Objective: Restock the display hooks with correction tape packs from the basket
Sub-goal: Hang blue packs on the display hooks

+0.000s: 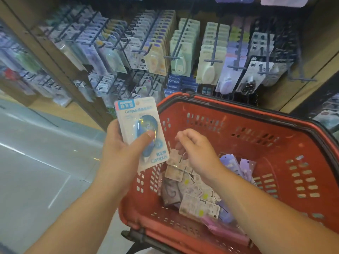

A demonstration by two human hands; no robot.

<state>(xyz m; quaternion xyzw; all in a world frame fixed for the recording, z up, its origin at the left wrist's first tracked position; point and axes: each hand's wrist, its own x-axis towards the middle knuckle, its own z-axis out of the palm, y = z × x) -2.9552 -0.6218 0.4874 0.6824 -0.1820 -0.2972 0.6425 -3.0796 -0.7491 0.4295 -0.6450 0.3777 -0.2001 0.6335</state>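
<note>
My left hand (121,149) grips a blue correction tape pack (141,129) upright, thumb across its blister, just left of the red basket (256,125). Inside the basket, my right hand (196,149) hovers with fingers loosely curled; whether it pinches the beige pack (174,158) beneath its fingertips is unclear. Several more packs (198,204), beige, purple and pink, lie piled on the basket's floor. Above and behind hang the display hooks (176,57) filled with rows of carded packs.
One bare hook (302,79) juts out at the far right of the display. Blue Campus boxes (174,85) sit below the hooks. A wooden shelf frame (60,57) borders the display on the left, with grey floor (36,162) beyond.
</note>
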